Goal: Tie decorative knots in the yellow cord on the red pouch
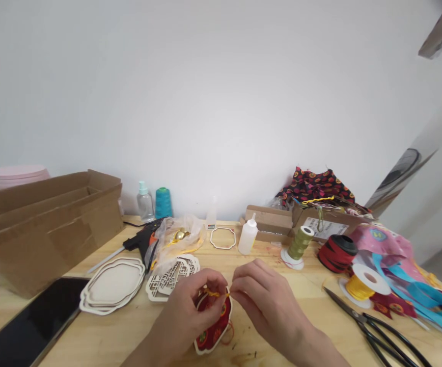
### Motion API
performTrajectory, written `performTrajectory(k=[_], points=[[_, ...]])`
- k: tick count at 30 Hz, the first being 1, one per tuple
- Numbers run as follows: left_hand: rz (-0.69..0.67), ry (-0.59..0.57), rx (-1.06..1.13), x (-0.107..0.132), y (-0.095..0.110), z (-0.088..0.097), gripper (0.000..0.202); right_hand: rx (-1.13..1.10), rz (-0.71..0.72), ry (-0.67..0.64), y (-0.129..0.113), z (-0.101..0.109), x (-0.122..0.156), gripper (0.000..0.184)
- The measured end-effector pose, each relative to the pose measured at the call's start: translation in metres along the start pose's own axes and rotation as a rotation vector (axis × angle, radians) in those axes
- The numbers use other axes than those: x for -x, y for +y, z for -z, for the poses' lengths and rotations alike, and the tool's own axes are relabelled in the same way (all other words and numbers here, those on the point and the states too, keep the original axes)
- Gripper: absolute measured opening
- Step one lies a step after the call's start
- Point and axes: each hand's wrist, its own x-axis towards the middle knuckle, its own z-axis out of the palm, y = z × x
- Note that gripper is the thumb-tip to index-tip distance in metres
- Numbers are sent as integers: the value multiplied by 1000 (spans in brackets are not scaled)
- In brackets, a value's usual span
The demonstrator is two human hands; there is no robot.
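At the front middle of the table, my left hand (200,300) pinches a yellow cord (214,293) between thumb and fingers. Close on its right, my right hand (261,295) has its fingertips pressed together on the same cord. Below the hands lies a dark red patterned fabric piece (210,331) with a pale scalloped border, partly covered by my left hand. A loop of thin red thread (228,334) sticks out at its right side. How the cord is joined to the fabric piece is hidden by the fingers.
Pale scalloped plates (112,286) and lattice cutouts (173,278) lie to the left, near a phone (33,321), a glue gun (140,242) and a cardboard box (49,229). On the right are scissors (362,318), a yellow cord spool (362,285) and a red ribbon roll (337,253). A white squeeze bottle (248,236) stands behind.
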Motion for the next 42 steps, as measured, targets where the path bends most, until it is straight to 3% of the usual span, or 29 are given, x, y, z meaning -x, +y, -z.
performTrajectory(k=[4,8,16,20,25,28,35,42], points=[[71,-93,166,-1,9,3,6,-344,-241,-17,4,-7,2,8],[86,-73,212,-2,5,2,3,-456,-410,19,4,-16,8,10],[37,-9,31,-4,-2,-4,7,-432,-406,143,2,-25,15,11],[-34,-61,-101,-6,4,-3,14,-365,-355,167,2,-27,16,12],[-17,-99,-124,-5,6,-2,17,-293,-276,168,2,-28,17,13],[48,-85,-46,-5,4,-2,15,-276,-249,188,1,-28,17,12],[236,-96,356,-7,-4,-4,17,-290,-239,247,5,-24,18,10],[281,-136,422,-8,-1,-5,22,-271,-255,273,7,-26,19,11]])
